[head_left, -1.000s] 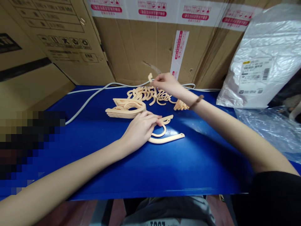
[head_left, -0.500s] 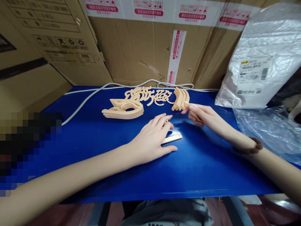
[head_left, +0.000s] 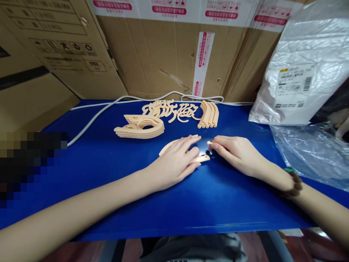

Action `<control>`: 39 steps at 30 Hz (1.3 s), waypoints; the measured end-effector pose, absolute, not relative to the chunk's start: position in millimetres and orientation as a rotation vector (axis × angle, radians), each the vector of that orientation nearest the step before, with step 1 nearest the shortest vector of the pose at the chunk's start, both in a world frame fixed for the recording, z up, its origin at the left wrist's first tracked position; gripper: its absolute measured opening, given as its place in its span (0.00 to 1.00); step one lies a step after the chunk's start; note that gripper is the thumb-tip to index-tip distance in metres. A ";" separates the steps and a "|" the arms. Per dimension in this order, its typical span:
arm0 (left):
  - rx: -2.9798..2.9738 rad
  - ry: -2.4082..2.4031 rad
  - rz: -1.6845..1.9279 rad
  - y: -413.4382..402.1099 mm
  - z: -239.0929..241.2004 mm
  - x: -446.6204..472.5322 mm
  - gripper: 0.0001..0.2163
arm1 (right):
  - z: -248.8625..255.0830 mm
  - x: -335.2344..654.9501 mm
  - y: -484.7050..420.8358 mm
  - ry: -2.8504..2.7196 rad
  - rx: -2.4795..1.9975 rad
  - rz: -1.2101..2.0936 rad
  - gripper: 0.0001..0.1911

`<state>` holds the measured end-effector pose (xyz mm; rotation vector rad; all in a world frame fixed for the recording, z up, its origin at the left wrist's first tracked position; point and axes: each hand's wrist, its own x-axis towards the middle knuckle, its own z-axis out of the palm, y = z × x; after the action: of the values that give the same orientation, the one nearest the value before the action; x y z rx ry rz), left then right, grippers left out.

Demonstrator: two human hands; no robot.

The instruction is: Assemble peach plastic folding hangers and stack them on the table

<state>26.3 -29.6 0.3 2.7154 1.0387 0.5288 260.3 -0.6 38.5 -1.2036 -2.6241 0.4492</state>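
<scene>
Cream hanger parts beneath one hand, a small piece pinched in the other, head view.
The left hand [head_left: 176, 158] lies over a partly assembled hanger [head_left: 203, 158] at the middle of the blue tabletop [head_left: 174, 211], covering most of it; whether the fingers grip it, I cannot tell. Just to the right, the right hand [head_left: 234, 154] closes thumb and fingers narrowly on a small cream piece [head_left: 209, 143], only its tip showing. Beyond them sit stacked hangers [head_left: 140, 127] at left, loose hooks [head_left: 163, 108] in the middle and a row of curved arms [head_left: 208, 114] at right, all before a white cable [head_left: 95, 125] and cardboard [head_left: 160, 54].
</scene>
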 end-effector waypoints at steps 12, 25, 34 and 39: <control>2.505 1.042 0.691 -29.7 2.2 24.0 0.06 | 38.7 255.0 -6.7 -2.607 -1.157 0.719 0.21; 2.514 1.065 0.710 -29.0 0.4 24.1 0.06 | 38.7 255.5 -6.8 -2.623 -1.110 0.767 0.19; 2.677 1.056 0.697 -27.7 -3.3 24.7 0.11 | 30.2 255.5 -10.6 -2.711 -1.052 0.400 0.20; 2.739 1.024 0.702 -27.4 -4.8 24.7 0.15 | 28.8 257.4 -12.5 -2.751 -1.004 0.121 0.23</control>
<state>24.7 -27.4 -4.8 2.7385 1.0236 0.7021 257.4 -12.5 28.8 -1.0039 -2.7507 0.1206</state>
